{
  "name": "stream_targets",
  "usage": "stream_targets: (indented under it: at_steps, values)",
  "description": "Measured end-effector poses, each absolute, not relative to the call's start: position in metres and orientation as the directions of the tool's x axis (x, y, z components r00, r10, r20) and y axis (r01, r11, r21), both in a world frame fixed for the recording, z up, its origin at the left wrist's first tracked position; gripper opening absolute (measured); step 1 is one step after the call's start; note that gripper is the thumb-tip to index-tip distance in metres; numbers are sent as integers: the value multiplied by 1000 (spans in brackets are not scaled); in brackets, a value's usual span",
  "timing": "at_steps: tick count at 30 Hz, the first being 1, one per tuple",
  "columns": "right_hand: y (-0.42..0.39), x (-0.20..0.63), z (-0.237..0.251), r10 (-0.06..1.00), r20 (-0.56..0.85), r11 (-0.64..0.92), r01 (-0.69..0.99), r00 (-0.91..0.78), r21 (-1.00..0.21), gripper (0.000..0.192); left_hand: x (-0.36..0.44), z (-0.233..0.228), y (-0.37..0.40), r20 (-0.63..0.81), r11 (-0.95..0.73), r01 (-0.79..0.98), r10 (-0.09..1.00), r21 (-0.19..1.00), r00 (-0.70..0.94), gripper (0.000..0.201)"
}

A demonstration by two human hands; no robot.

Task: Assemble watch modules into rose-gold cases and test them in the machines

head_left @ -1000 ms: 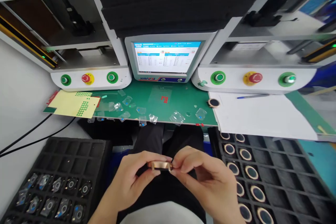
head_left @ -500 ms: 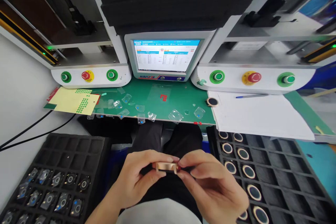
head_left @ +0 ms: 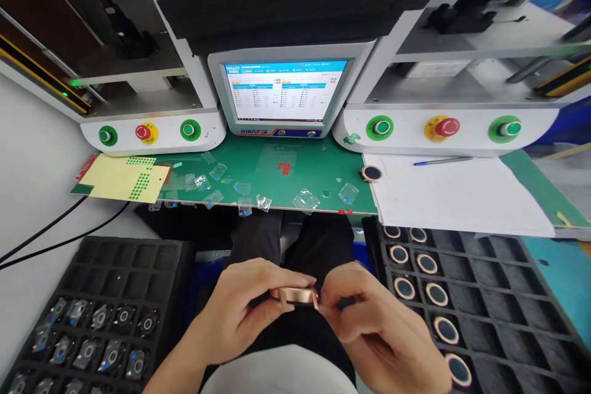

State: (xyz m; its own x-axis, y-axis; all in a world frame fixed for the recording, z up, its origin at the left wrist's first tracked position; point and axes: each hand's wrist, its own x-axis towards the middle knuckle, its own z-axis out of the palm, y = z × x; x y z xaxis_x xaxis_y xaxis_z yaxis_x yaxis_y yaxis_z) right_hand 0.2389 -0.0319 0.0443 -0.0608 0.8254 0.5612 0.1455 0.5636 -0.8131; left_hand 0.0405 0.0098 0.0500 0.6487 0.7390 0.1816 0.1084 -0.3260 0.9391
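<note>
**A copper-coloured ring held between both our hands, low over the lap**

Nearest to us, our left hand (head_left: 235, 314) and our right hand (head_left: 369, 326) meet over our dark trousers. Between them we pinch a small copper-coloured ring (head_left: 298, 295), seen edge-on: the left thumb and fingers grasp its left end, and the right fingertips close on its right end. Both hands are clenched on that one part (its inner face is hidden from us).

To our left lies a black foam tray (head_left: 138, 265); its near compartments hold small dark parts with bluish film, and its far rows show only bare foam. To our right a second black tray (head_left: 508, 295) carries round rings with dark centres (head_left: 427, 263), one to a pocket, in two columns along its left side.

Beyond the hands runs the green bench mat (head_left: 318, 172), strewn with scraps of clear film (head_left: 305, 200). One more ring (head_left: 370, 173) lies at the mat's right edge, just beside a white paper sheet (head_left: 462, 197) with a blue pen (head_left: 441, 161) on it. A yellow sheet of green dots (head_left: 124, 178) sits at the mat's left end.

Farthest back stands a lit monitor (head_left: 284, 92), flanked by two white consoles, each with green buttons and a red stop button (head_left: 447, 127).
</note>
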Motion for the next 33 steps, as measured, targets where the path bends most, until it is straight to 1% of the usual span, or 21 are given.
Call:
stream_targets:
  at_steps: [3, 5, 6, 8, 10, 12, 16, 17, 18, 19, 20, 21, 22, 23, 24, 25, 27, 28, 30, 33]
  values:
    - [-36, 228, 37, 795, 594, 568, 193, 126, -800, 30, 46, 45, 6, 316, -438, 69, 741, 896, 593, 33]
    - [-39, 220, 31, 771, 577, 544, 194, 268, -816, 32, 48, 43, 6, 356, -468, 52, 736, 882, 576, 33]
    - [-39, 217, 30, 762, 568, 538, 186, 311, -822, 34, 48, 43, 6, 357, -468, 53, 737, 882, 573, 32]
    - [-37, 213, 28, 750, 576, 553, 169, 325, -815, 36, 47, 43, 8, 349, -463, 62, 743, 884, 572, 31]
    - [-33, 213, 30, 747, 592, 572, 162, 302, -804, 35, 47, 44, 10, 349, -470, 75, 744, 880, 570, 30]
    - [-29, 215, 34, 752, 595, 563, 193, 285, -804, 33, 49, 45, 10, 367, -505, 110, 744, 856, 559, 28]
    - [-31, 215, 42, 761, 604, 537, 291, 236, -792, 32, 52, 44, 7, 469, -644, 263, 727, 718, 501, 28]
    - [-34, 215, 42, 764, 607, 537, 305, 219, -786, 32, 52, 43, 6, 480, -644, 329, 748, 691, 458, 29]
    - [-36, 215, 41, 769, 609, 539, 315, 195, -781, 32, 51, 41, 6, 474, -606, 410, 793, 682, 382, 28]
    - [-37, 217, 37, 772, 612, 541, 329, 170, -774, 32, 50, 39, 6, 461, -528, 485, 848, 697, 260, 27]
    - [-36, 222, 31, 774, 608, 524, 362, 176, -771, 30, 48, 37, 6, 438, -422, 532, 893, 734, 104, 24]
    - [-33, 228, 22, 774, 596, 481, 412, 215, -774, 28, 46, 36, 7, 396, -309, 531, 917, 789, -53, 20]
    - [-26, 238, 10, 769, 579, 421, 466, 271, -778, 23, 45, 35, 9, 329, -208, 484, 927, 850, -180, 17]
    - [-16, 250, -3, 744, 541, 302, 524, 393, -796, 17, 44, 35, 10, 243, -122, 408, 935, 905, -258, 17]
    - [-3, 265, -18, 738, 497, 210, 544, 457, -812, 12, 44, 35, 11, 149, -49, 328, 946, 943, -288, 19]
    - [11, 281, -33, 742, 464, 155, 549, 484, -821, 16, 43, 35, 12, 55, 24, 267, 957, 963, -284, 22]
    - [40, 311, -59, 770, 402, 71, 558, 496, -826, 30, 43, 35, 12, -90, 147, 212, 963, 966, -256, 30]
    - [52, 324, -69, 788, 367, 29, 566, 494, -824, 36, 43, 34, 12, -131, 182, 204, 961, 962, -243, 33]
    - [71, 341, -83, 809, 313, -46, 584, 498, -811, 40, 42, 30, 13, -169, 207, 186, 965, 960, -203, 36]
    - [83, 348, -93, 818, 257, -129, 598, 515, -791, 37, 43, 25, 15, -198, 215, 107, 969, 971, -149, 38]
